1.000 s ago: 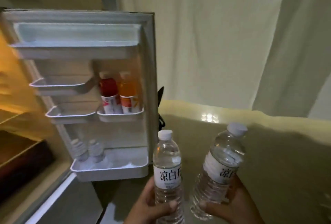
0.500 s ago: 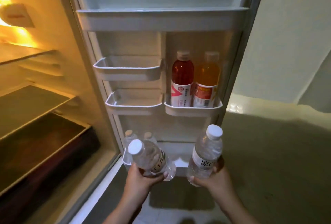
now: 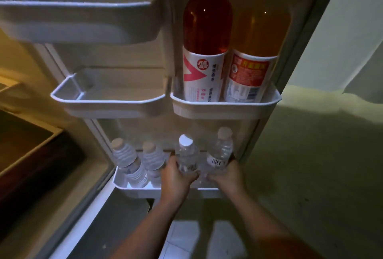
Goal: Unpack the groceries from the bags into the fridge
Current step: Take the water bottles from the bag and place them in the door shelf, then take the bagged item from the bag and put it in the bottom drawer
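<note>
Right now I am holding two water bottles upright, caps up: my left hand (image 3: 176, 178) is gripping one water bottle (image 3: 186, 155), my right hand (image 3: 224, 175) the other water bottle (image 3: 219, 153), both low in the bottom door bin (image 3: 132, 191), right of two bottles (image 3: 136, 161) at lower centre.

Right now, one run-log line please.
step: shelving water | left hand: grips water bottle | right hand: grips second bottle | place: bottom door shelf
</note>
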